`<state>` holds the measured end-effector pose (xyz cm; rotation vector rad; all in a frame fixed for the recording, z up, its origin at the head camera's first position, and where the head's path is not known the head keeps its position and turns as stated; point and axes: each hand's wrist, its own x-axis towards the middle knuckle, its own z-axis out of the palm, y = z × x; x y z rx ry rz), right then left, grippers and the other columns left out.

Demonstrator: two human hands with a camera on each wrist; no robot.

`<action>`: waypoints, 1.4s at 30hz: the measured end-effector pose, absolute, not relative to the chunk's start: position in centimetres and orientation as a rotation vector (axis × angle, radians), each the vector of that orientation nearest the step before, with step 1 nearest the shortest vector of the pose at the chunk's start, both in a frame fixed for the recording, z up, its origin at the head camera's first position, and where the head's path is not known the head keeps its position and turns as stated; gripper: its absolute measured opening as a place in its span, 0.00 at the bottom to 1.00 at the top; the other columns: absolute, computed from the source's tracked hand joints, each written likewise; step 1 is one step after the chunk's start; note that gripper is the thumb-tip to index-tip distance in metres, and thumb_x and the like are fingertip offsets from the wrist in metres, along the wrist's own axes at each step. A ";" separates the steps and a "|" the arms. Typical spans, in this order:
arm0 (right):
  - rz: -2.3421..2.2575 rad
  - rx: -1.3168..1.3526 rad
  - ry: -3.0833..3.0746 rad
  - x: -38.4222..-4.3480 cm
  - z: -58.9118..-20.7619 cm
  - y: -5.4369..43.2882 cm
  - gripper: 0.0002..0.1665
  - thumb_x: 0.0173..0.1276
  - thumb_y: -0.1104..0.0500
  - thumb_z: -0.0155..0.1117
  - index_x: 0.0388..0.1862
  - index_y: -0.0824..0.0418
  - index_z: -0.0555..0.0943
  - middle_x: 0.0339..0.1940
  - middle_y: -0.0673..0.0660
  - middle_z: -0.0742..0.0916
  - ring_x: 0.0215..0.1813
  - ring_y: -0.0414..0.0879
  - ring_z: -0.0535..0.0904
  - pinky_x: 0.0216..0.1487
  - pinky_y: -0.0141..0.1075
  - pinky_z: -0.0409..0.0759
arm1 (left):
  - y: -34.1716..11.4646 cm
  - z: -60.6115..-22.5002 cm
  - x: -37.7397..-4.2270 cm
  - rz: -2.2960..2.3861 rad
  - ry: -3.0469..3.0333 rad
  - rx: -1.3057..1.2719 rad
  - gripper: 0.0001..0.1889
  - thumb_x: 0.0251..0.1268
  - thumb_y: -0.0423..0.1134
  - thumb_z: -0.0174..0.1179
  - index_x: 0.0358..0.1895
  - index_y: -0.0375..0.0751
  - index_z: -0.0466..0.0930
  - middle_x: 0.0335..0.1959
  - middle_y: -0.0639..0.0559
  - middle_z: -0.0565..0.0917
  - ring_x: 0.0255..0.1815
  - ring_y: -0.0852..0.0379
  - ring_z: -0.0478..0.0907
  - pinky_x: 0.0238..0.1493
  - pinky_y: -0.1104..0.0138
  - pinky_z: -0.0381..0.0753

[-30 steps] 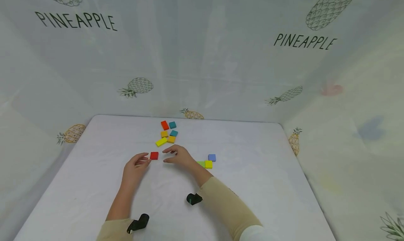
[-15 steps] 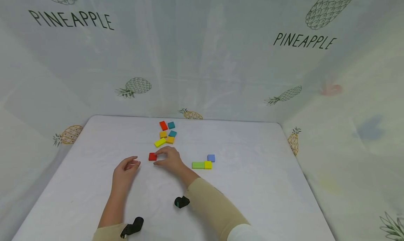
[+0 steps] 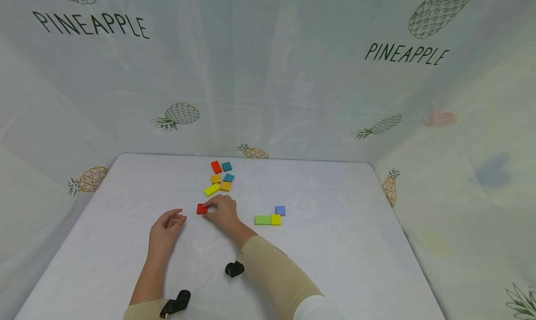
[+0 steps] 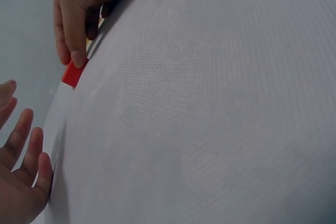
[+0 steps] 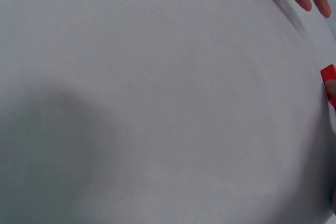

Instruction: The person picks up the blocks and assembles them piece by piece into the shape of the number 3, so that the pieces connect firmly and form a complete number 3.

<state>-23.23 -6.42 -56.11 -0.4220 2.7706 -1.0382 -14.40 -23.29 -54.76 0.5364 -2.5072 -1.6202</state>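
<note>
A red block (image 3: 201, 209) lies on the white table, left of the middle. My right hand (image 3: 224, 212) pinches its right side between thumb and fingers. The left wrist view also shows this red block (image 4: 72, 75) under the right fingertips. Only part of the red block (image 5: 328, 74) appears at the edge of the right wrist view, with the thumb against it. To the block's left, my left hand (image 3: 165, 232) holds nothing. Its fingers are relaxed and spread in the left wrist view, apart from the block.
Beyond the hands lie a yellow block (image 3: 211, 190), two orange blocks (image 3: 225, 186), two teal blocks (image 3: 228, 177) and an orange-red block (image 3: 216, 167). Right of the right hand, a green block (image 3: 263, 220) meets a yellow block (image 3: 276, 220), with a blue block (image 3: 280, 210) behind.
My right hand has moved left to the red block and taken hold of it. My left hand has drawn back to the left, away from the block.
</note>
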 end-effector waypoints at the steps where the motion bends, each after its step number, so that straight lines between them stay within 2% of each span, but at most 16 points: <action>1: -1.037 -0.421 2.779 -23.2 -56.1 -6.4 0.11 0.59 0.48 0.75 0.42 0.39 0.88 0.44 0.36 0.81 0.52 0.37 0.69 0.57 0.39 0.66 | -23.2 -54.8 -14.4 -1.621 -2.506 0.538 0.20 0.69 0.47 0.61 0.61 0.45 0.78 0.48 0.48 0.82 0.41 0.67 0.76 0.40 0.79 0.72; 14: -1.203 -0.394 2.753 -22.6 -54.6 -4.7 0.10 0.59 0.51 0.76 0.40 0.44 0.89 0.39 0.35 0.82 0.51 0.38 0.70 0.57 0.39 0.67 | -22.1 -53.7 -14.3 -1.605 -2.547 0.515 0.23 0.68 0.49 0.61 0.62 0.46 0.76 0.51 0.48 0.80 0.47 0.58 0.75 0.41 0.78 0.71; 24: -1.245 -0.420 2.710 -21.9 -52.1 -2.8 0.09 0.61 0.52 0.73 0.42 0.44 0.88 0.45 0.36 0.83 0.52 0.38 0.69 0.57 0.37 0.68 | -21.1 -53.5 -14.8 -1.632 -2.563 0.459 0.23 0.67 0.47 0.63 0.62 0.45 0.76 0.51 0.48 0.80 0.48 0.56 0.75 0.40 0.79 0.72; 30: -1.261 -0.471 2.737 -21.0 -51.2 -1.2 0.10 0.62 0.53 0.73 0.43 0.45 0.88 0.45 0.36 0.83 0.53 0.39 0.71 0.56 0.35 0.71 | -20.1 -53.6 -15.3 -1.665 -2.562 0.424 0.23 0.66 0.47 0.64 0.61 0.44 0.77 0.51 0.46 0.80 0.48 0.54 0.76 0.40 0.78 0.72; 37: -1.326 -0.510 2.747 -20.4 -51.0 1.1 0.11 0.61 0.55 0.73 0.43 0.48 0.88 0.45 0.38 0.84 0.52 0.40 0.72 0.55 0.33 0.73 | -18.2 -53.5 -15.9 -1.728 -2.591 0.426 0.22 0.67 0.44 0.63 0.63 0.44 0.75 0.53 0.46 0.80 0.51 0.51 0.75 0.47 0.68 0.75; 42: -1.385 -0.458 2.742 -20.1 -51.1 3.0 0.10 0.62 0.56 0.72 0.44 0.49 0.88 0.46 0.40 0.83 0.52 0.41 0.72 0.55 0.35 0.73 | -16.6 -53.3 -16.3 -1.780 -2.596 0.400 0.22 0.67 0.43 0.63 0.63 0.44 0.75 0.52 0.46 0.79 0.51 0.50 0.75 0.52 0.61 0.76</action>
